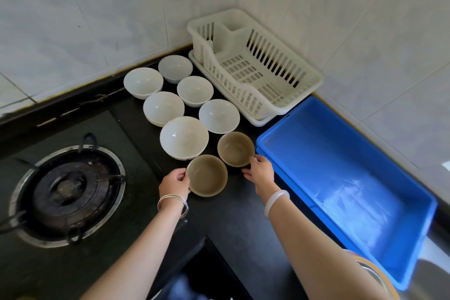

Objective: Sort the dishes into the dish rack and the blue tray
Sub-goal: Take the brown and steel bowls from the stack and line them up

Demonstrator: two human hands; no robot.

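Nearest me, the black worktop [231,217] ends in a stepped front edge between the person's forearms, and a bare strip of it lies in front of the dishes. To the left a gas burner [67,192] is sunk into the surface, well apart from the bowls.

The left grip [174,181], silver bangles [173,204] on its wrist, has thumb and curled fingers pinched on the left rim of the nearer brown bowl [207,175]. The bowl stands upright on the worktop and lies just right of that hand. The right grip [259,170], a pale bangle [276,202] on its wrist, closes on the near right rim of the farther brown bowl [235,149], which sits just ahead of it, also upright. The two brown bowls stand close together.

Just beside the right grip runs the long rim of the blue tray [353,190], which holds nothing and reaches back towards the tiled wall [365,31].

Beyond the brown bowls, six white bowls [163,107] stand upright in two packed rows with hardly a gap between rims. Right of them, in the corner, the cream dish rack [246,72] stands on its drip tray, with no dishes in it.
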